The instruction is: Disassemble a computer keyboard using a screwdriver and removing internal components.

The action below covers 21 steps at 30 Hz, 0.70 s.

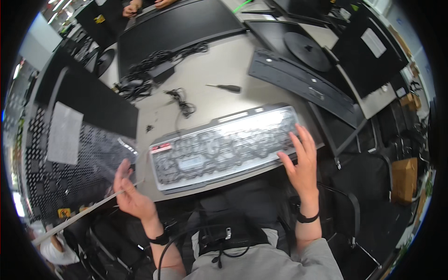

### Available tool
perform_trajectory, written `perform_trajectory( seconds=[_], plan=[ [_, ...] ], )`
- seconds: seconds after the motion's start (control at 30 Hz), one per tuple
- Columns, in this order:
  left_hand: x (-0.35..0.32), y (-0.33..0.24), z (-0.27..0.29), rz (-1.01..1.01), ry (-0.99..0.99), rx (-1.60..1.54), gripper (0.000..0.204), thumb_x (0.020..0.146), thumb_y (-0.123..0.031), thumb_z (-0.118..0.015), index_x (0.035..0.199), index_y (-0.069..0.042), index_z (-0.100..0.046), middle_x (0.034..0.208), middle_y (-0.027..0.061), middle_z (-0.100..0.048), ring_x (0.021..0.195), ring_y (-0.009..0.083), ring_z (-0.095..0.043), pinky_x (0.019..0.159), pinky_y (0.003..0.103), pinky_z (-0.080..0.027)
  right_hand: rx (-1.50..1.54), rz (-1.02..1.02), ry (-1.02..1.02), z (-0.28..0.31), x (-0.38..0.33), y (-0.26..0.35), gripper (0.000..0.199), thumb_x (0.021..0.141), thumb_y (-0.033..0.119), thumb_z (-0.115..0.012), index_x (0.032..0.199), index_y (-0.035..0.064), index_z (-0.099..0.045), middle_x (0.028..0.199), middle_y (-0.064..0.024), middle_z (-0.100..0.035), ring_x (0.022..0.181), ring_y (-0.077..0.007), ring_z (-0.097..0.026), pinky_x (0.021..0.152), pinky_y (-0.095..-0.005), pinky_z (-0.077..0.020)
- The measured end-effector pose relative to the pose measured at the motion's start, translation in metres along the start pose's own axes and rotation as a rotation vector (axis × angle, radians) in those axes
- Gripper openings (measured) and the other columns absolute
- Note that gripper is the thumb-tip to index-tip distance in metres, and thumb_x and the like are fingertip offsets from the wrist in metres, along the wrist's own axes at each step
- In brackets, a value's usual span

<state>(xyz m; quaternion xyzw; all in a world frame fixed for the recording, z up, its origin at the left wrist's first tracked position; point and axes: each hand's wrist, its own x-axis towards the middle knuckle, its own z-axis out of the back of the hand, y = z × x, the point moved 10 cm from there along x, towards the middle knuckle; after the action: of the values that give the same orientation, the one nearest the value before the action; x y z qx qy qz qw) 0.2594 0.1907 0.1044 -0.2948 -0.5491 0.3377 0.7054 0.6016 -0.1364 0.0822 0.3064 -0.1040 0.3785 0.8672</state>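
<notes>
An opened keyboard base lies across the table's near edge, its silvery circuit membrane showing. My right hand rests on the keyboard's right end with its fingers spread and holds nothing. Left of the keyboard, my left hand pinches a large clear flexible sheet with a dotted pattern. The sheet hangs out over the table's left edge, and its lower edge runs down to the left.
A screwdriver and a loose thin cable lie behind the keyboard. A black keyboard cover, a cable bundle, flat monitors and a round stand fill the back. Another person's hands are at the top. A chair stands at right.
</notes>
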Motion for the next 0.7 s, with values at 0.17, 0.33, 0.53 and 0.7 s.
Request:
perform_trajectory(
  seconds=[0.17, 0.33, 0.53, 0.7],
  plan=[
    [0.002, -0.007, -0.004, -0.021, 0.051, 0.02, 0.04, 0.124, -0.019, -0.044, 0.145, 0.01, -0.062, 0.146, 0.0232, -0.072, 0.133, 0.0282, -0.07, 0.115, 0.041, -0.053, -0.023, 0.089, 0.145, -0.017, 0.001, 0.013, 0.055, 0.097, 0.022, -0.083, 0.144, -0.0015, -0.068, 0.162, -0.0165, -0.062, 0.151, -0.0414, -0.055, 0.127, -0.0549, -0.0403],
    [0.002, -0.011, 0.001, -0.022, 0.001, 0.023, 0.041, 0.122, -0.021, -0.048, 0.14, 0.011, -0.068, 0.138, 0.0201, -0.077, 0.12, 0.0252, -0.074, 0.109, 0.039, -0.056, -0.051, 0.073, 0.162, -0.019, -0.003, 0.013, 0.053, 0.099, 0.02, -0.081, 0.145, -0.0014, -0.067, 0.163, -0.017, -0.061, 0.152, -0.0424, -0.053, 0.128, -0.0553, -0.039],
    [0.004, -0.009, -0.001, 0.006, 0.069, 0.023, 0.042, 0.124, -0.021, -0.045, 0.143, 0.01, -0.065, 0.144, 0.0219, -0.073, 0.131, 0.0272, -0.071, 0.113, 0.041, -0.055, -0.061, 0.074, 0.163, -0.02, -0.006, 0.013, 0.054, 0.099, 0.021, -0.081, 0.146, -0.0012, -0.067, 0.164, -0.0169, -0.059, 0.153, -0.0433, -0.052, 0.128, -0.0556, -0.0385],
    [0.005, -0.008, -0.002, 0.021, 0.046, 0.013, 0.041, 0.122, -0.019, -0.047, 0.141, 0.011, -0.068, 0.14, 0.0215, -0.076, 0.125, 0.0297, -0.074, 0.112, 0.041, -0.056, -0.049, 0.058, 0.131, -0.02, -0.006, 0.014, 0.055, 0.1, 0.022, -0.081, 0.147, -0.0011, -0.066, 0.163, -0.0179, -0.059, 0.152, -0.0442, -0.053, 0.126, -0.0548, -0.0395]
  ],
)
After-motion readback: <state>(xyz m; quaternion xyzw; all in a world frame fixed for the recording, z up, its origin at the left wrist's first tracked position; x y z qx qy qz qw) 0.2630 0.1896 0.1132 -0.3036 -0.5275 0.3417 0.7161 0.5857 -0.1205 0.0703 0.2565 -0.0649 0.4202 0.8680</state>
